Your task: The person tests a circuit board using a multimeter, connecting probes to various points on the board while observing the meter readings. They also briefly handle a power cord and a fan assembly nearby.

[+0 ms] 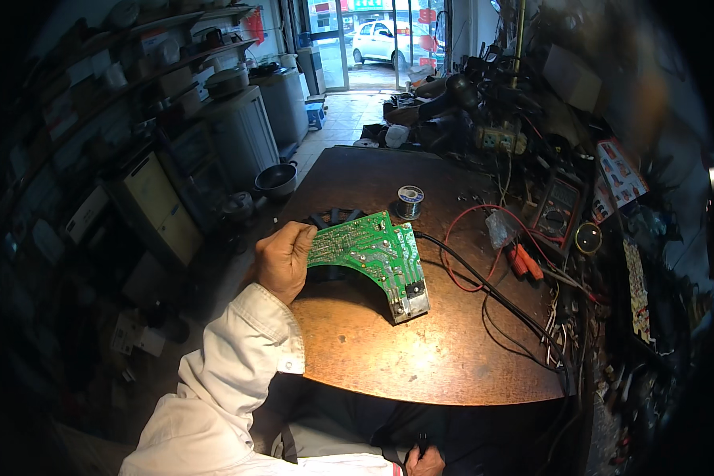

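Note:
My left hand (282,258) pinches the left end of a green circuit board (365,250) between thumb and fingers. The board is raised and tilted over the wooden table, its soldered side facing me. A metal plate (411,305) sits at its lower right corner. Partly hidden behind the board lies a black ribbed round part (335,216). Low in the view, near my lap, my right hand (426,462) is closed round a small dark thing with two thin tips (423,439); the rest of it is hidden.
A solder spool (410,203) stands on the table (357,349) beyond the board. To the right are a black cable (484,282), a red test lead (452,230), red-handled pliers (523,262) and a multimeter (559,202). Clutter fills the right side; a pan (276,179) is at the left.

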A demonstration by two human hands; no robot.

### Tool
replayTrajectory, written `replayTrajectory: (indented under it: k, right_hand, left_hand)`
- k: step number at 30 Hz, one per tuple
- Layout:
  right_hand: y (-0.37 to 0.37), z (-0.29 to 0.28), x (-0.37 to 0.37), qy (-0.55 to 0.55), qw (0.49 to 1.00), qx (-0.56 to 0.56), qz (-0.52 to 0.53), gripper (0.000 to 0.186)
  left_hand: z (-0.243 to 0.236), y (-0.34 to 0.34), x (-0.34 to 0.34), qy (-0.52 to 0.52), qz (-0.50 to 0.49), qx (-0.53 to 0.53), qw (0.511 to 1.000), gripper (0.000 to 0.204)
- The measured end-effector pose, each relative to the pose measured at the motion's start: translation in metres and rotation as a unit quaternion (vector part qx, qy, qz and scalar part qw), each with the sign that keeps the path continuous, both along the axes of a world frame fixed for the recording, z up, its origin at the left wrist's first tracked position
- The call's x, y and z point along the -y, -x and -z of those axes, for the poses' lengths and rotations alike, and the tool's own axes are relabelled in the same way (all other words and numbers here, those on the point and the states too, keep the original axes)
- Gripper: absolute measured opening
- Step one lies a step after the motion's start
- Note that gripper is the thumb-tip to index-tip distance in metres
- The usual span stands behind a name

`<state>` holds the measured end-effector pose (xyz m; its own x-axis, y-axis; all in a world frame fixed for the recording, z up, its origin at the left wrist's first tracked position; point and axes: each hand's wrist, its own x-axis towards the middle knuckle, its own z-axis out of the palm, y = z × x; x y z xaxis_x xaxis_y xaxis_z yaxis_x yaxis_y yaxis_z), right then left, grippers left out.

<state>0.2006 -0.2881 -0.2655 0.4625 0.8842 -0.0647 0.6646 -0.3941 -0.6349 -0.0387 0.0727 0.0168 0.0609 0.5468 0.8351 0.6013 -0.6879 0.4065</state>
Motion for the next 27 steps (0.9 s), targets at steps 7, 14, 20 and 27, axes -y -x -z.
replayTrajectory:
  k: [7, 14, 20, 27]
  right_hand:
    - [0.002, -0.007, 0.0, -0.01, 1.0, 0.002, 0.007, 0.04]
    - [0.004, 0.0, 0.001, -0.042, 0.999, 0.008, 0.013, 0.042]
    - [0.003, -0.004, 0.0, -0.015, 1.0, 0.003, 0.006, 0.041]
    - [0.002, -0.012, -0.002, 0.022, 0.999, -0.026, 0.009, 0.041]
  left_hand:
    - [0.0, 0.001, 0.0, -0.009, -0.003, -0.005, 1.0, 0.021]
    - [0.002, 0.0, -0.002, -0.026, 0.004, 0.002, 1.0, 0.02]
    - [0.001, 0.001, -0.001, -0.018, 0.003, -0.001, 1.0, 0.02]
    - [0.001, 0.0, -0.001, -0.025, 0.007, 0.002, 1.0, 0.021]
